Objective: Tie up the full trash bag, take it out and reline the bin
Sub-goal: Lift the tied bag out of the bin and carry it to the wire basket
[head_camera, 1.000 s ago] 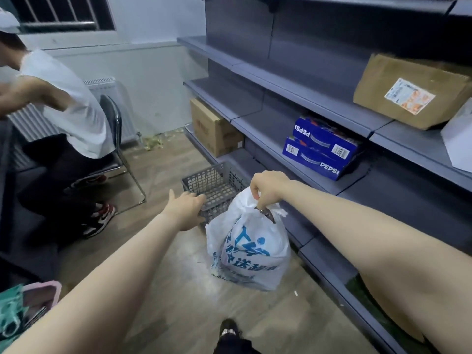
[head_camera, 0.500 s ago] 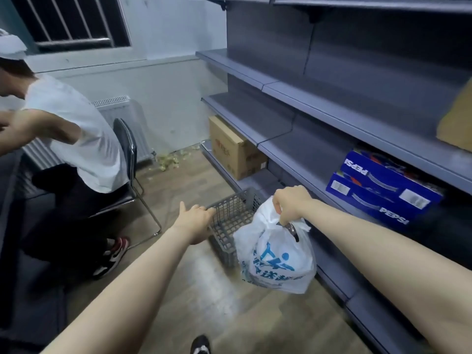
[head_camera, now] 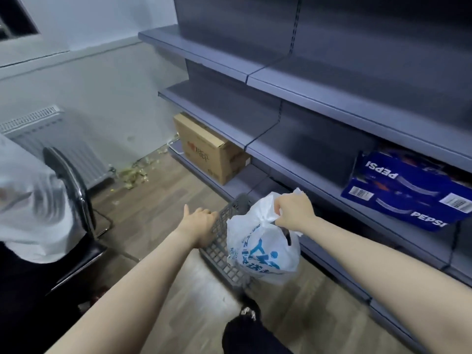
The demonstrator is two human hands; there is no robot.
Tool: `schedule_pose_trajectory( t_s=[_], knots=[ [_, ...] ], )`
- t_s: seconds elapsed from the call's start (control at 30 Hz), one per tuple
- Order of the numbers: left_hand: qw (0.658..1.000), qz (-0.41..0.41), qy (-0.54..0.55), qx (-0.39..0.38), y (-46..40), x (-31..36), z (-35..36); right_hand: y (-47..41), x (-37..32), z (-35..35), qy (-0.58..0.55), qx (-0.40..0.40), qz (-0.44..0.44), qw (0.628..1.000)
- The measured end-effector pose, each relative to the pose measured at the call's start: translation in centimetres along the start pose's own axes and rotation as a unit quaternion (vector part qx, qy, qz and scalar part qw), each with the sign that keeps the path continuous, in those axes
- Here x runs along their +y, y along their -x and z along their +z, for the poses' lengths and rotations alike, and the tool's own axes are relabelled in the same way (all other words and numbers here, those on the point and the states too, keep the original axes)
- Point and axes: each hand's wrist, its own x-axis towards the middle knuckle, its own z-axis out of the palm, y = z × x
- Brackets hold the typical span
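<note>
Head view, crinkled plastic bag, gridded bin

Trash bag hanging from right hand at centre, mesh bin just behind at 9 o'clock under left hand, Pepsi cartons on shelf at 3 o'clock, cardboard box at 12 o'clock, chair at 9 o'clock

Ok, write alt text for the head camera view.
The right hand lifts a tied white trash bag by its neck while the left hand holds the rim of a grey mesh bin on the floor beside grey shelves.
</note>
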Motion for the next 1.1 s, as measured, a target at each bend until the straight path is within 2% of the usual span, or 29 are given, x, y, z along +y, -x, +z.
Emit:
schedule_pose_trajectory(
  t_s=[0.13,0.27,0.5,0.6,0.73,0.9,1.1],
  knots=[
    [1.000,0.023,0.012,-0.008,-8.8,-1.7,0.1,-7.3,-0.3,3.0,-0.021,-0.044,0.018,0.999],
    [0.996,0.061,0.008,-0.061,-15.6,-3.4,0.9,-12.7,-0.6,5.6,-0.059,-0.082,0.050,0.994],
    [0.990,0.094,-0.010,-0.106,-29.5,-8.2,2.3,-20.3,-0.4,10.5,-0.152,-0.119,0.162,0.968],
    [0.985,0.127,-0.008,-0.116,-35.5,-9.1,4.5,-23.5,-0.3,13.8,-0.184,-0.125,0.226,0.948],
    [0.975,0.170,-0.029,-0.138,-41.8,-9.6,8.3,-27.6,-0.6,19.3,-0.236,-0.093,0.296,0.921],
    [0.967,0.186,-0.044,-0.167,-47.7,-10.3,14.0,-31.3,-0.9,26.8,-0.283,-0.086,0.351,0.888],
    [0.961,0.181,-0.069,-0.195,-52.6,-10.9,20.5,-33.8,-0.2,35.8,-0.357,-0.088,0.423,0.828]
  ],
)
